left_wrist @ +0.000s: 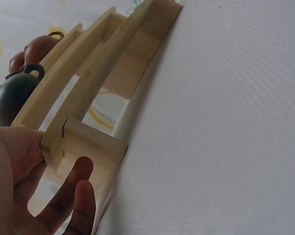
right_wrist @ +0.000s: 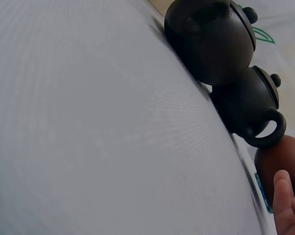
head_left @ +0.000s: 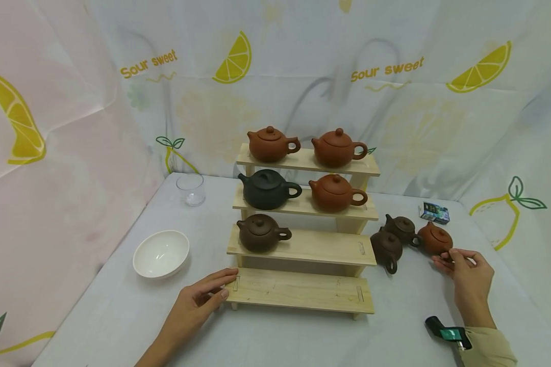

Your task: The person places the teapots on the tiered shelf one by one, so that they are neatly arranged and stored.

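In the head view my left hand (head_left: 195, 303) rests against the left end of the lowest step of a wooden tiered stand (head_left: 298, 290). The left wrist view shows its thumb side at the board's end and loosely bent fingers (left_wrist: 84, 200) beside the stand's leg. At the right, my right hand (head_left: 473, 275) pinches the handle side of a reddish-brown teapot (head_left: 435, 238), its grip partly hidden by the fingers. Two dark brown teapots, a nearer one (head_left: 386, 250) and a farther one (head_left: 400, 229), stand beside it at the stand's right side.
On the stand are a dark brown teapot (head_left: 259, 233), a black teapot (head_left: 267, 189) and three reddish-brown ones, including one (head_left: 334, 193) on the second tier. A white bowl (head_left: 161, 255) and a clear glass (head_left: 191, 190) stand left. A small box (head_left: 434, 212) lies behind the right-hand teapots.
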Demonstrator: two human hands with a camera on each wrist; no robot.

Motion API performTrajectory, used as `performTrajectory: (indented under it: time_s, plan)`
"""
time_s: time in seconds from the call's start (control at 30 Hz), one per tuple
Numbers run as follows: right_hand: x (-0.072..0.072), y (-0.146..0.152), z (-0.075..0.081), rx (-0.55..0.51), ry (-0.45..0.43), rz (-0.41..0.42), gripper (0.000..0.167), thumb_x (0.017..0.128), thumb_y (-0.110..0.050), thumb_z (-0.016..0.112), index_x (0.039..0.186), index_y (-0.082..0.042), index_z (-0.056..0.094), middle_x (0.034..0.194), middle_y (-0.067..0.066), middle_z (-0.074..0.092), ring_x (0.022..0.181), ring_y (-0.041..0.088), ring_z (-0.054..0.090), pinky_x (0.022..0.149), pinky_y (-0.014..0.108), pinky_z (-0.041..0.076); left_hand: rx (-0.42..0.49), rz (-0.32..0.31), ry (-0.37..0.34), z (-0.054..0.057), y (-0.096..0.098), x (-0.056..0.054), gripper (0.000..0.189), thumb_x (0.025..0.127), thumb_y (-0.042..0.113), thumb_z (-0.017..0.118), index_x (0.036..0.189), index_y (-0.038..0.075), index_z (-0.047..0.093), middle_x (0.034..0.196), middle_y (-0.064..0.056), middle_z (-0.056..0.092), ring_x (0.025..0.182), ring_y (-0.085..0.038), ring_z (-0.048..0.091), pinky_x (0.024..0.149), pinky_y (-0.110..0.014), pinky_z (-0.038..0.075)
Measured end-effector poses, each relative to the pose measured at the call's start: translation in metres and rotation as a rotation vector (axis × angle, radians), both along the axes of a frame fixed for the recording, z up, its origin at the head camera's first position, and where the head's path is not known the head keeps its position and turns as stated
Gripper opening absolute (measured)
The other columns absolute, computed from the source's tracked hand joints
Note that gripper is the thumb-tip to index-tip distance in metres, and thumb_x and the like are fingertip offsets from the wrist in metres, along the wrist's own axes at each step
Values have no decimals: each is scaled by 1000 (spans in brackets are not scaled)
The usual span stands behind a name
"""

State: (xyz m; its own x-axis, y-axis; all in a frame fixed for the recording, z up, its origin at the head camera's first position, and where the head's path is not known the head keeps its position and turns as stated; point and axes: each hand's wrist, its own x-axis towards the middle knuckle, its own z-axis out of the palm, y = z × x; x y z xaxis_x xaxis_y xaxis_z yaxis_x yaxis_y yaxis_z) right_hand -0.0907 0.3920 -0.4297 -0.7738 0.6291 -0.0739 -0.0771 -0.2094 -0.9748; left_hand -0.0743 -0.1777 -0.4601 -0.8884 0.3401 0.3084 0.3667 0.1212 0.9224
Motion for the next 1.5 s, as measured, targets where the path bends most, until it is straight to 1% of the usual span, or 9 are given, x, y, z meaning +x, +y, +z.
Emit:
performTrajectory:
  time_s: [0.17, 0.33, 0.47, 0.57, 0.7, 0.8, 1.0, 1.27, 1.5]
  plan:
    - [0, 0, 1, -18, 6, -3, 5, 105, 2, 56, 106, -3, 57, 75, 5, 71, 63, 18, 74, 61, 29, 59, 2, 0, -10, 0, 0, 0, 33, 102, 4, 66, 134, 10, 71, 144, -7, 62, 120, -16, 61, 73, -32, 57]
    - [0, 0, 2, -5, 7, 4, 4, 105, 1, 56, 108, -1, 55, 76, 5, 71, 63, 17, 74, 61, 28, 59, 2, 1, -25, 0, 0, 1, 33, 102, 5, 66, 134, 11, 71, 144, -6, 62, 124, -15, 60, 74, -32, 57]
    - [0, -1, 2, 11, -14, 3, 8, 106, -2, 56, 111, 1, 52, 76, 3, 71, 63, 15, 74, 61, 27, 59, -1, 3, -24, 0, 0, 0, 33, 102, 5, 66, 134, 11, 71, 144, -6, 62, 123, -16, 60, 73, -32, 57]
    - [0, -1, 3, 5, -28, -6, 10, 106, -3, 57, 112, 1, 51, 76, 3, 70, 63, 15, 74, 61, 27, 59, -3, 5, -23, 0, 0, 1, 33, 102, 5, 67, 134, 11, 71, 144, -6, 62, 122, -16, 60, 73, -32, 57]
    - [0, -2, 6, -16, -29, -41, 4, 105, 0, 56, 109, -2, 54, 75, 4, 70, 61, 16, 73, 60, 27, 59, -2, 7, -25, 0, 0, 1, 33, 102, 5, 67, 134, 10, 71, 144, -6, 62, 122, -16, 61, 74, -32, 57]
    - [1, -2, 7, -21, -19, -57, 5, 105, 2, 56, 105, -3, 57, 74, 5, 70, 60, 16, 73, 60, 27, 59, -2, 8, -27, 0, 0, 2, 33, 102, 5, 67, 134, 10, 71, 144, -6, 62, 123, -15, 61, 74, -32, 57]
    - [2, -2, 6, -13, 0, -43, 7, 105, 2, 55, 104, -5, 57, 75, 4, 70, 61, 16, 73, 60, 27, 59, 5, 1, -23, -1, -1, 2, 33, 102, 4, 67, 134, 10, 71, 144, -7, 62, 122, -16, 61, 72, -33, 57]
    - [1, -2, 4, 4, -9, -41, 4, 105, 0, 57, 106, -2, 55, 75, 4, 70, 61, 16, 73, 60, 27, 59, -5, 6, -18, -1, -1, 1, 33, 102, 5, 67, 135, 12, 71, 144, -5, 62, 121, -16, 61, 73, -33, 57]
    - [1, -3, 6, 0, -21, -49, 4, 105, 1, 56, 107, -2, 55, 74, 4, 70, 60, 16, 73, 59, 27, 59, -5, 4, -23, -1, 0, 1, 33, 102, 6, 66, 135, 12, 71, 144, -5, 62, 121, -16, 61, 73, -33, 57]
